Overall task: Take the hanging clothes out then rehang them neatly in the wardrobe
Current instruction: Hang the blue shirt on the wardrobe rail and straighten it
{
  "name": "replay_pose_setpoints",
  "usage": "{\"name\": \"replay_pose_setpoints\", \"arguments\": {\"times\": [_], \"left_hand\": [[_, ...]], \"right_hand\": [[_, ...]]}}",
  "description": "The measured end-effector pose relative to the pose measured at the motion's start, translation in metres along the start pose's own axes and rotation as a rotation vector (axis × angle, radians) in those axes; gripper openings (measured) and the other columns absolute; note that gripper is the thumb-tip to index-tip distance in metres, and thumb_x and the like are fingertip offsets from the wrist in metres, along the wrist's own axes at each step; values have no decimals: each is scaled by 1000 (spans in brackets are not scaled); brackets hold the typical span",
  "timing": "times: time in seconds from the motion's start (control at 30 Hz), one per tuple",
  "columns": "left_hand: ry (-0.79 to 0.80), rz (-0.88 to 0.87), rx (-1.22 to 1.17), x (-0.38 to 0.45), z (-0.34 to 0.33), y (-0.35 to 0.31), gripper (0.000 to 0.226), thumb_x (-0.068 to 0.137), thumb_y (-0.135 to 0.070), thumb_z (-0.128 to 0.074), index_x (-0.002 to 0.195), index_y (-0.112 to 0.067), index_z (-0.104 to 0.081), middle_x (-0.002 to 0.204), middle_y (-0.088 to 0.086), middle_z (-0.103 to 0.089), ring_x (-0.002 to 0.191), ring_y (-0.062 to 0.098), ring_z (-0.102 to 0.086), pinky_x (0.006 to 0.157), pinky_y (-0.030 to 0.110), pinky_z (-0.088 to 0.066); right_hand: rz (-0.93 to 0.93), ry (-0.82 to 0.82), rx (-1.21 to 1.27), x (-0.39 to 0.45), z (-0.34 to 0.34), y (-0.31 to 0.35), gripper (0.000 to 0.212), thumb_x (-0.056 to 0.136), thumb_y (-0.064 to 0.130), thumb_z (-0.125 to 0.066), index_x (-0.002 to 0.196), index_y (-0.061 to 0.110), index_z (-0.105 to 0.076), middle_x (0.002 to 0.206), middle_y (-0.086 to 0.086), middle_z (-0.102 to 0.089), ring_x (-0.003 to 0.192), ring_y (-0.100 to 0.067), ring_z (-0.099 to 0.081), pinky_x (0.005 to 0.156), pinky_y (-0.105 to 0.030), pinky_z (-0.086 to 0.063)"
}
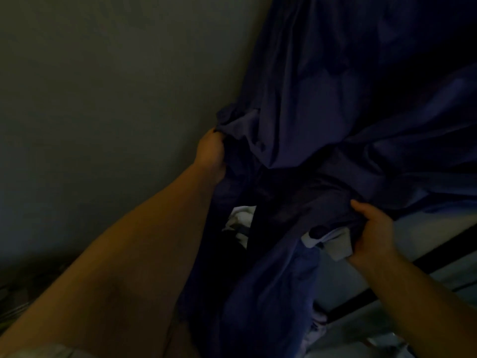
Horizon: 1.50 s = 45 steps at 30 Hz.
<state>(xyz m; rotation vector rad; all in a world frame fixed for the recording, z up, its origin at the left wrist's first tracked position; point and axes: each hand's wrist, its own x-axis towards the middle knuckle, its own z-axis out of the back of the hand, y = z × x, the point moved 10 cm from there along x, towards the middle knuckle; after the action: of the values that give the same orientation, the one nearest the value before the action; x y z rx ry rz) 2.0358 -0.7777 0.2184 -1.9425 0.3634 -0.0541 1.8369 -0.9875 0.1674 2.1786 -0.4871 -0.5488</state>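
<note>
A large dark blue garment [322, 104] hangs across the upper right of the dim head view, bunched into folds at the middle. My left hand [210, 153] grips a bunched edge of it at centre left, arm stretched up. My right hand [374, 233] grips the garment's lower fold at the right, beside a pale label or cuff [339, 245]. A lighter blue piece of cloth [273, 293] hangs below between my arms. No hanger or rail is visible.
A plain grey wall or panel [103, 99] fills the left. A white bundle of fabric [241, 218] shows through a gap in the cloth. A dark bar [438, 254] with pale surfaces runs diagonally at the lower right.
</note>
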Motion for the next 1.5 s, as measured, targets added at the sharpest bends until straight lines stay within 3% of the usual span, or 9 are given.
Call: {"name": "replay_pose_setpoints", "arguments": {"times": [0.1, 0.2, 0.33, 0.5, 0.83, 0.97, 1.1, 1.33, 1.5], "left_hand": [[5, 29, -87, 15, 8, 17, 32, 99, -19, -34, 117, -6, -57, 94, 5, -64, 81, 20, -62, 68, 30, -53], [-73, 156, 1, 21, 48, 75, 42, 97, -20, -37, 132, 0, -46, 116, 16, -61, 81, 19, -58, 84, 36, -49], [-214, 388, 207, 27, 121, 176, 50, 92, -27, -54, 128, 6, -48, 125, 22, -57, 114, 33, -55, 107, 48, -39], [-306, 275, 690, 22, 135, 149, 52, 90, -27, -59, 129, 7, -49, 134, 23, -52, 123, 37, -50, 102, 39, -40], [-260, 214, 888, 23, 136, 128, 73, 75, -41, -72, 132, -4, -48, 134, 20, -53, 120, 37, -53, 100, 47, -45], [-261, 160, 970, -9, 103, 81, 85, 76, -47, -64, 140, -1, -33, 142, 22, -42, 127, 36, -45, 107, 42, -39], [-206, -108, 1222, -44, 46, 23, 82, 83, -40, -62, 144, -3, -22, 143, 22, -37, 129, 36, -41, 105, 41, -37], [19, -532, 1548, -53, -47, -44, 82, 88, -42, -52, 150, -26, 0, 160, 5, -3, 147, 27, -8, 117, 44, -18], [88, -250, 1639, -5, -40, -38, 88, 85, -56, -50, 146, -38, 12, 158, 5, 17, 146, 32, 10, 117, 56, -3]], "right_hand": [[-26, -70, -40, 5, 22, -18, 49, 92, 10, -39, 67, 24, -78, 72, 6, -75, 62, -13, -71, 54, -29, -59], [-132, -223, -134, 1, 63, -55, 28, 93, 13, -42, 111, 10, -64, 89, -3, -71, 79, -21, -66, 72, -31, -58], [-214, -472, -348, -4, 136, -84, 94, 57, 48, -79, 131, -1, -47, 115, -15, -60, 95, -30, -57, 96, -41, -41], [-165, -656, -636, -6, 154, -54, 66, 86, 29, -60, 138, -2, -35, 145, -19, -37, 129, -35, -39, 107, -41, -30], [-295, -501, -961, -25, 127, -53, 81, 79, 40, -66, 140, -2, -33, 144, -22, -36, 129, -39, -38, 108, -42, -30], [-425, -256, -919, -51, 91, -56, 133, 22, 50, -89, 137, 8, -39, 140, -10, -42, 126, -33, -43, 107, -40, -34], [-486, -6, -1165, -83, 46, -28, 77, 74, 32, -73, 140, 16, -35, 143, -3, -39, 123, -24, -44, 97, -27, -35], [736, 102, -2221, -81, -62, 84, 78, 89, 62, -7, 122, 13, -58, 134, -11, -52, 132, -27, -37, 112, -41, -22], [683, 15, -2383, -44, -27, 108, 83, 83, 60, 11, 128, 11, -37, 157, -7, 4, 145, -21, 10, 111, -50, 15]]}}
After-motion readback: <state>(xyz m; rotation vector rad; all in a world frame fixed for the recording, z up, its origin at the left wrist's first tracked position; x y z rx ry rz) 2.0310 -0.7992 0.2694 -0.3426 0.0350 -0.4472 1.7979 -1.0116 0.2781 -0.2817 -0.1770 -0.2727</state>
